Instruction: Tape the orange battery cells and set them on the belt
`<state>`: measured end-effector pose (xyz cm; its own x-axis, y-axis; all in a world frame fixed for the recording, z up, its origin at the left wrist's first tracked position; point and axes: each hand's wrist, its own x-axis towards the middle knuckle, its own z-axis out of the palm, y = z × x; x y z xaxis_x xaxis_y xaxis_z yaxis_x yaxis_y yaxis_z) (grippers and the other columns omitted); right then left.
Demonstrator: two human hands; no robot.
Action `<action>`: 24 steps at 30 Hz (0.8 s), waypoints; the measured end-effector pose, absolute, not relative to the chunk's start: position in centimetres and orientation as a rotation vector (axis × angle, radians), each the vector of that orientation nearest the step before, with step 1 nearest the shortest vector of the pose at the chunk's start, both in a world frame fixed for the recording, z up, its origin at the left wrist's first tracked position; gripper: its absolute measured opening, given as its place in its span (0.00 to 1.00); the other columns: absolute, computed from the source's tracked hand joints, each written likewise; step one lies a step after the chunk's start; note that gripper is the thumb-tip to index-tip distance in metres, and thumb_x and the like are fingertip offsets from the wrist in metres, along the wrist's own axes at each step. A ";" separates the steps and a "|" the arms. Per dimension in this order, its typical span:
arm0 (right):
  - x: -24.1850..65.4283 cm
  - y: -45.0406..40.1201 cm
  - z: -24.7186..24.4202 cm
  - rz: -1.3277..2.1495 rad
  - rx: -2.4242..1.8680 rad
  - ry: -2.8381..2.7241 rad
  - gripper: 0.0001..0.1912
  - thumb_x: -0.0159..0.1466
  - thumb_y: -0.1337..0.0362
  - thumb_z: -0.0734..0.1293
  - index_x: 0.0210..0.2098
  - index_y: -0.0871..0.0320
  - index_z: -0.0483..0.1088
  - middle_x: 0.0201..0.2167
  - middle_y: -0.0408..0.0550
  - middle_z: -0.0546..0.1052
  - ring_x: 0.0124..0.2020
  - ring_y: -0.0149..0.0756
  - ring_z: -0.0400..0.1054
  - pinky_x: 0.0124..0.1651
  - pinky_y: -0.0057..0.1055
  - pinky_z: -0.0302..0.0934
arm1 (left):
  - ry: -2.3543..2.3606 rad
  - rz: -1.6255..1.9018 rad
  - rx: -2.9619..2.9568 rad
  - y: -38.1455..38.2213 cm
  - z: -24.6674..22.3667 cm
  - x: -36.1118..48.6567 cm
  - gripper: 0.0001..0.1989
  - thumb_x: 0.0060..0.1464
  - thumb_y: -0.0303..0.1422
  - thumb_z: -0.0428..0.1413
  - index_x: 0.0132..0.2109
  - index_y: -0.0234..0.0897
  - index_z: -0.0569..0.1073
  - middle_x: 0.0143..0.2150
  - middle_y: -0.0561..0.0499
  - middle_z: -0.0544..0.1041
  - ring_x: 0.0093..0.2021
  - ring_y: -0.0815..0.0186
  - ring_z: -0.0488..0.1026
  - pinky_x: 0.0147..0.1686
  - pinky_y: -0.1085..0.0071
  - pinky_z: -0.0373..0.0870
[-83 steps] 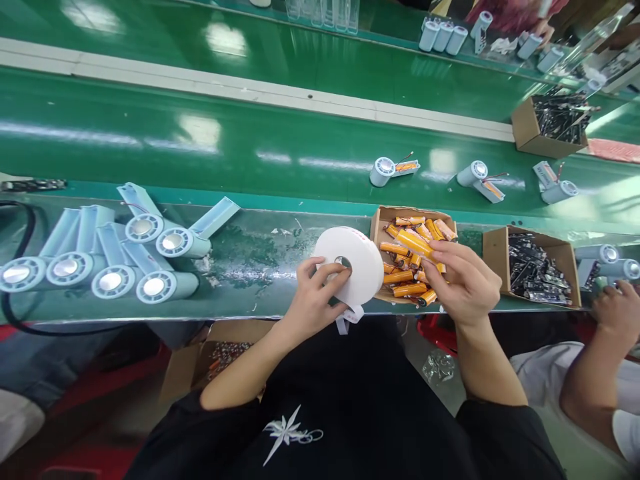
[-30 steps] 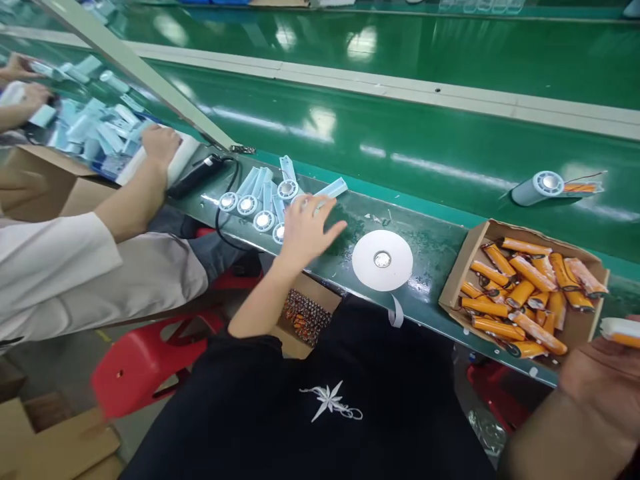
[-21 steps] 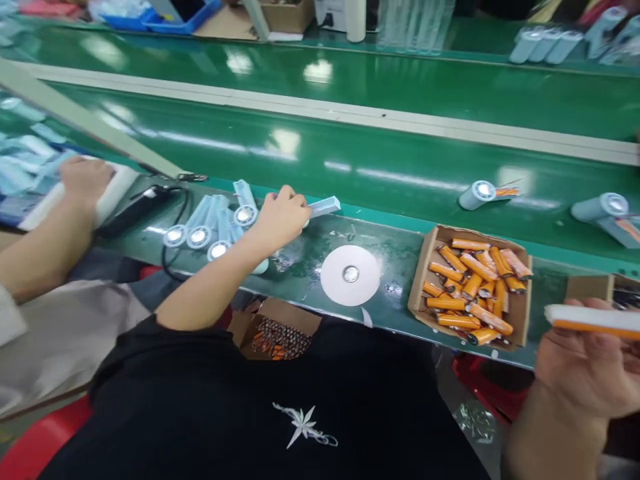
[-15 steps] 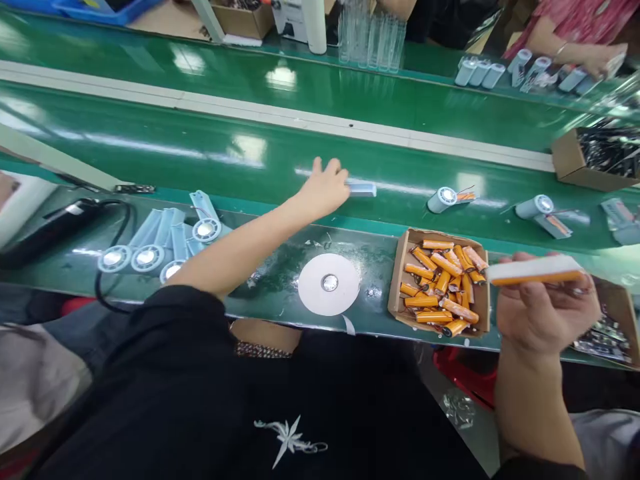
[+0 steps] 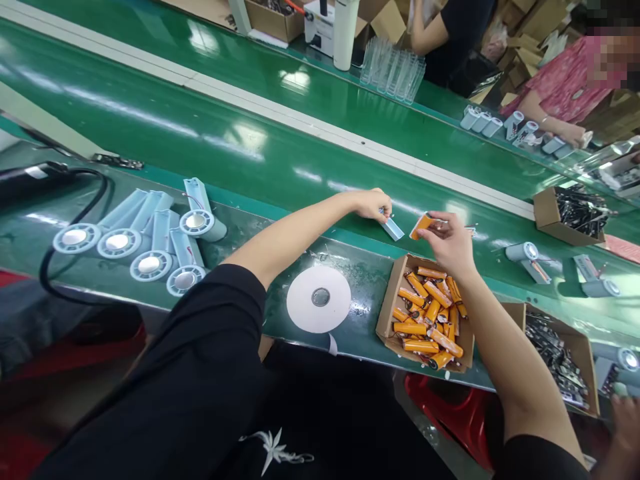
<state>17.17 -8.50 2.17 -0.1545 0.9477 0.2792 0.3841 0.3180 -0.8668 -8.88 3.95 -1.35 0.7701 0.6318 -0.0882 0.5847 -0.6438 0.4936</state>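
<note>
My left hand [image 5: 374,204] is closed on a light blue plastic housing [image 5: 393,229] over the green belt; the fingers hide its round end. Just to the right, my right hand [image 5: 453,243] pinches an orange battery [image 5: 421,225] with a white strip along one side. A small gap separates the battery from the housing. Below the right hand, a cardboard box [image 5: 384,320] holds several more orange batteries. A white roll of tape [image 5: 305,300] lies flat on the bench left of that box, its loose end hanging over the front edge.
Several blue housings [image 5: 120,241] lie at the left near a black cable [image 5: 47,267]. More housings [image 5: 523,252] rest on the belt [image 5: 280,173] at the right. A box of small dark parts [image 5: 593,373] stands beside the batteries. Co-workers sit across the belt.
My right hand has carried the battery left and forward from beside the box toward the housing. My left hand keeps hold of the housing, now tilted. The view has turned.
</note>
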 end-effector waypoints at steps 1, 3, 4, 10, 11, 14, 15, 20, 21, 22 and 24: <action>16.9 -7.4 1.6 0.810 -1.261 -1.755 0.24 0.59 0.56 0.79 0.52 0.52 0.76 0.39 0.46 0.86 0.43 0.47 0.84 0.53 0.49 0.80 | 0.920 0.157 2.439 3.7 -1.4 -8.7 0.13 0.60 0.40 0.57 0.44 0.41 0.84 0.50 0.49 0.86 0.52 0.62 0.77 0.56 0.72 0.65; 16.2 -5.6 0.8 0.790 -1.344 -1.837 0.24 0.59 0.55 0.78 0.53 0.53 0.75 0.38 0.47 0.86 0.45 0.49 0.84 0.54 0.50 0.79 | 0.977 0.185 2.410 3.3 -1.3 -8.2 0.16 0.65 0.39 0.53 0.46 0.37 0.83 0.50 0.46 0.85 0.51 0.61 0.76 0.57 0.70 0.64; 16.0 -5.0 0.6 0.771 -1.374 -1.889 0.23 0.60 0.56 0.77 0.53 0.54 0.75 0.39 0.48 0.86 0.45 0.49 0.84 0.54 0.50 0.79 | 1.010 0.188 2.399 3.0 -1.2 -7.9 0.17 0.66 0.38 0.51 0.47 0.36 0.82 0.49 0.46 0.85 0.50 0.61 0.76 0.57 0.69 0.64; 15.8 -4.3 0.8 0.546 -1.416 -2.236 0.19 0.65 0.59 0.73 0.54 0.54 0.75 0.41 0.51 0.87 0.43 0.50 0.84 0.50 0.47 0.78 | 1.143 0.202 2.343 2.3 -0.8 -6.4 0.16 0.70 0.38 0.48 0.51 0.38 0.79 0.50 0.45 0.84 0.54 0.57 0.74 0.59 0.65 0.64; 15.9 -4.5 0.9 0.490 -1.392 -2.309 0.18 0.66 0.59 0.72 0.55 0.54 0.76 0.43 0.52 0.87 0.44 0.51 0.84 0.50 0.46 0.77 | 1.158 0.200 2.333 2.2 -0.8 -6.1 0.16 0.71 0.38 0.48 0.51 0.38 0.79 0.50 0.45 0.84 0.55 0.56 0.74 0.60 0.64 0.64; 16.0 -5.2 0.8 0.328 -1.308 -2.536 0.16 0.70 0.59 0.69 0.55 0.53 0.76 0.48 0.55 0.87 0.46 0.55 0.83 0.49 0.47 0.76 | 1.200 0.190 2.299 2.0 -0.7 -5.6 0.16 0.70 0.37 0.48 0.51 0.39 0.79 0.53 0.44 0.83 0.58 0.54 0.73 0.61 0.62 0.65; 16.0 -5.3 0.7 0.298 -1.306 -2.559 0.16 0.70 0.59 0.68 0.55 0.53 0.76 0.48 0.55 0.86 0.46 0.55 0.83 0.49 0.47 0.76 | 1.213 0.189 2.288 2.0 -0.7 -5.4 0.16 0.70 0.38 0.49 0.51 0.39 0.79 0.54 0.44 0.83 0.59 0.53 0.72 0.61 0.61 0.65; 16.3 -4.9 0.3 0.390 -1.462 -2.258 0.19 0.67 0.58 0.70 0.57 0.55 0.74 0.44 0.54 0.87 0.43 0.52 0.83 0.49 0.45 0.77 | 1.253 0.193 2.236 1.7 -0.6 -4.7 0.16 0.70 0.40 0.50 0.54 0.43 0.79 0.55 0.45 0.83 0.62 0.52 0.71 0.64 0.58 0.65; 16.5 -4.8 0.3 0.420 -1.476 -2.250 0.20 0.67 0.58 0.70 0.57 0.55 0.74 0.43 0.53 0.87 0.43 0.51 0.83 0.49 0.45 0.77 | 1.262 0.192 2.226 1.7 -0.6 -4.5 0.16 0.70 0.41 0.50 0.55 0.43 0.79 0.56 0.45 0.83 0.63 0.52 0.70 0.64 0.57 0.66; 16.6 -4.8 0.4 0.437 -1.485 -2.277 0.19 0.67 0.59 0.71 0.57 0.54 0.74 0.43 0.52 0.87 0.43 0.51 0.83 0.49 0.45 0.76 | 1.271 0.192 2.216 1.7 -0.6 -4.3 0.16 0.71 0.41 0.50 0.55 0.44 0.79 0.57 0.46 0.82 0.64 0.51 0.69 0.64 0.57 0.66; 16.8 -5.0 0.6 0.421 -1.513 -2.381 0.19 0.67 0.60 0.70 0.58 0.53 0.74 0.44 0.52 0.87 0.45 0.52 0.83 0.51 0.44 0.75 | 1.285 0.191 2.198 1.8 -0.7 -4.0 0.16 0.71 0.41 0.49 0.55 0.44 0.79 0.58 0.46 0.82 0.65 0.51 0.68 0.65 0.57 0.67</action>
<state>16.83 -4.96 0.62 -0.4070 0.9094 0.0851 0.8252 0.4061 -0.3926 -3.99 1.77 -0.67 0.5256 0.8353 -0.1616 0.7524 -0.3677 0.5466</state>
